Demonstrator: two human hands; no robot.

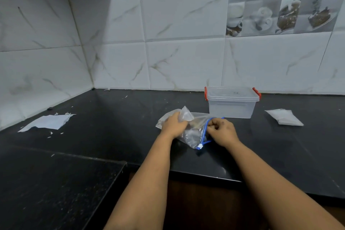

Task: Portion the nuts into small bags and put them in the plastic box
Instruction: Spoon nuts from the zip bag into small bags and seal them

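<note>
A: Clear plastic is all that lies between the two hands: a zip bag [190,132] with a blue zip track [203,132], lying on the black desk [130,117] near its front edge.

B: How do the hands sit on it?

A: The left hand [173,124] is curled over the bag's crumpled far-left end, bunching the film. The right hand [221,130] is closed tight at the blue track, its fingers [214,124] pinching the bag's mouth. The small slider [199,146] sits at the near end of the track, apart from both hands.

B: And the nuts?

A: A brownish mass [193,125] shows inside the bag, just between the two hands. It is probably the nuts, though too blurred to be sure.

B: What might go wrong?

A: If the mouth is pulled open while the left hand squeezes the film, the contents could spill onto the desk. The thin plastic could also slip from the pinch, and then the opening would collapse.

B: Farther back?

A: The plastic box [232,102] with red clips stands just behind the bag, its lid apparently on. It would need opening first. A whitish flat packet [284,116] lies to the right, possibly the small bags, and torn paper [48,122] lies far left.
</note>
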